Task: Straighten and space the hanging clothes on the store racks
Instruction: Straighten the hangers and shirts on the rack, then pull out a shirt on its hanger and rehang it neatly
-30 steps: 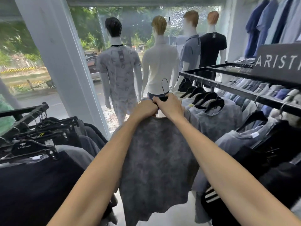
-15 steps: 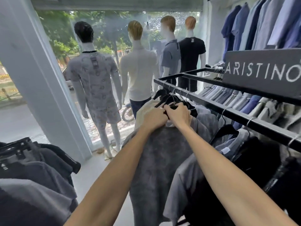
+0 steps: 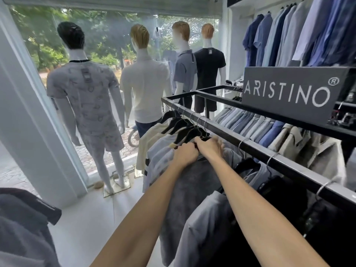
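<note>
A mottled dark grey T-shirt [image 3: 194, 182] hangs on a black hanger just below the black rack rail [image 3: 258, 149]. My left hand [image 3: 185, 154] grips the hanger's left shoulder at the collar. My right hand [image 3: 209, 146] grips the hanger beside it, close under the rail. Black hangers [image 3: 183, 126] with cream and pale grey shirts [image 3: 154, 149] crowd the rail's far end. More grey and black shirts [image 3: 256, 209] hang nearer me on the right.
A grey brand sign [image 3: 289, 93] stands on the rack top above folded-looking blue and beige shirts [image 3: 269, 130]. Several dressed mannequins [image 3: 86, 93] face the window. A white pillar [image 3: 25, 112] rises at left, and dark shirts [image 3: 23, 228] fill the lower left.
Both hands have carried the grey T-shirt on its hanger to the right and up against the rack rail. The view has swung right, off the left rack.
</note>
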